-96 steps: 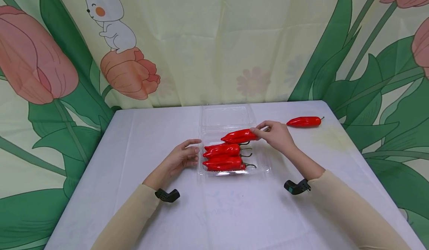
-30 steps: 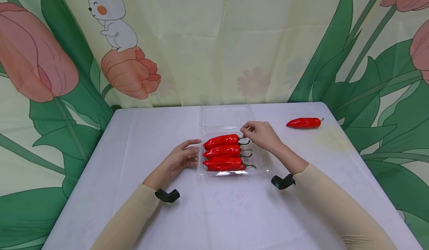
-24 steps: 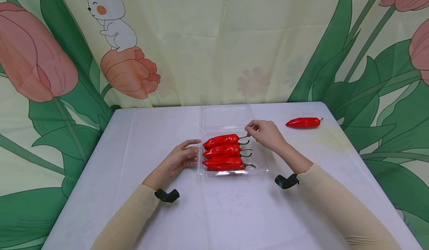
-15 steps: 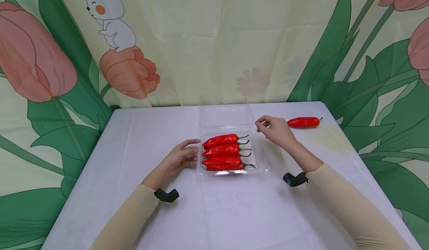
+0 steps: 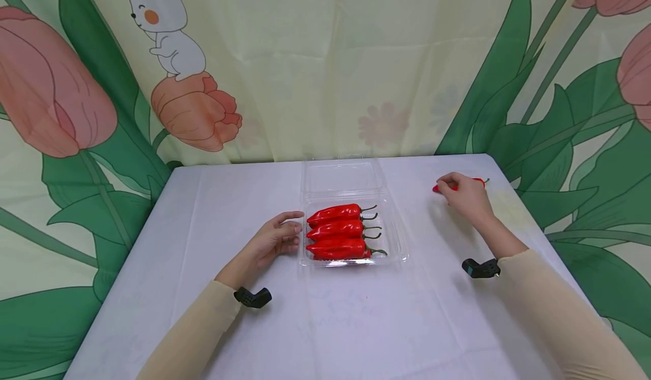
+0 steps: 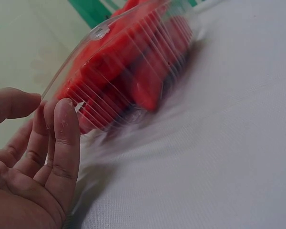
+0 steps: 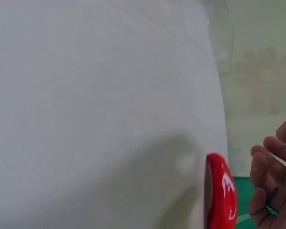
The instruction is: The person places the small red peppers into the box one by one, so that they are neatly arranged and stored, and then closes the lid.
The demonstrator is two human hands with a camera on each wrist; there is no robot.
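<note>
Several glossy red chili peppers [image 5: 338, 230] lie side by side, stems to the right, in a clear plastic clamshell box [image 5: 394, 244]. My left hand [image 5: 274, 237] stays at the box's left side, fingers loosely bent, with fingertips right at the rim. The left wrist view shows the box's ribbed wall [image 6: 112, 102] close to those fingertips. Over at the right, my right hand [image 5: 465, 196] is above one more red chili pepper [image 5: 479, 182] and hides most of it. In the right wrist view a gap separates the loosely bent fingers [image 7: 260, 167] from that pepper [image 7: 223, 195].
The box's lid [image 5: 343, 175] is folded back toward the rear edge of the white-covered table [image 5: 346, 318]. Behind the table hangs a printed curtain [image 5: 305, 74] with tulips and a rabbit. A black device [image 5: 480, 268] sits at each wrist.
My right hand has laid a chili pepper in the box, let go of its stem, and moved right to the pepper on the table. The left hand has stayed put.
</note>
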